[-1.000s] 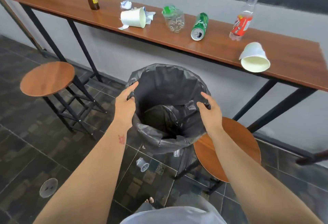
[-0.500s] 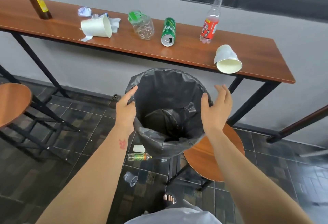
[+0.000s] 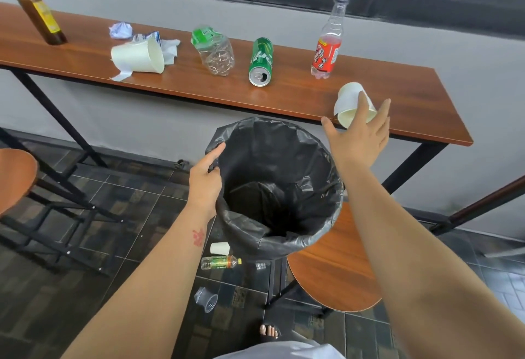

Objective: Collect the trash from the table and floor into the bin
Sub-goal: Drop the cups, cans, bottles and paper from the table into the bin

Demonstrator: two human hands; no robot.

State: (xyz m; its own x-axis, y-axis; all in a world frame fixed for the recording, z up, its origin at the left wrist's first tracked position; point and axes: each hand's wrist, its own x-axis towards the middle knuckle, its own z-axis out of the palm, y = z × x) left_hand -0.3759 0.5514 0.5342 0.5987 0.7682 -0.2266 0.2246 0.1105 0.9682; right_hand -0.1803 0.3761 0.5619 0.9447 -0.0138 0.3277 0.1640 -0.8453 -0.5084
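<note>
A bin with a black liner stands on a round wooden stool below the long wooden table. My left hand grips the bin's left rim. My right hand is raised with spread fingers, its fingertips in front of a white paper cup lying at the table's front edge. Also on the table are a green can, a red-labelled bottle, a crushed clear bottle, a second paper cup with tissue, and a paper ball.
A brown bottle stands at the table's left. The tiled floor holds a small white cup, a green-tea bottle and a clear plastic cup. Another stool is at the left. My sandalled foot shows below.
My right hand left the bin's right rim and rose to the white cup at the table edge. The view swung right; my left hand stayed on the rim.
</note>
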